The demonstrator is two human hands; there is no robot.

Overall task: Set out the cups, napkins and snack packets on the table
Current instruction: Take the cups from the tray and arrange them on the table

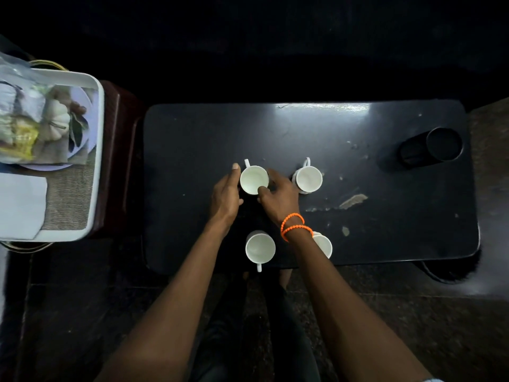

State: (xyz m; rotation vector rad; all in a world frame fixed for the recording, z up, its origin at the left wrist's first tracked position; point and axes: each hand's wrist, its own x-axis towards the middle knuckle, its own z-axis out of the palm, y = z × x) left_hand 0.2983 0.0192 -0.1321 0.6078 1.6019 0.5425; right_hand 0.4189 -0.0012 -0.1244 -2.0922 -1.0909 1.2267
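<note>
Several white cups stand on the dark table (192, 133). My left hand (225, 193) lies flat against the left side of the far-left cup (254, 179), fingers straight. My right hand (278, 195) curls round that cup's right side, thumb at its near rim. A second cup (308, 179) stands just right of it, handle pointing away. Nearer me are a third cup (260, 248) with its handle toward me and a fourth cup (324, 245), half hidden by my right wrist. Snack packets (24, 128) and white napkins (20, 205) lie in the white tray (96, 161) at the left.
The tray rests on a dark red stool (118, 150) left of the table. A black cylindrical container (431, 147) lies on its side at the table's far right. The tabletop is scuffed with pale patches right of centre. My legs show below the near edge.
</note>
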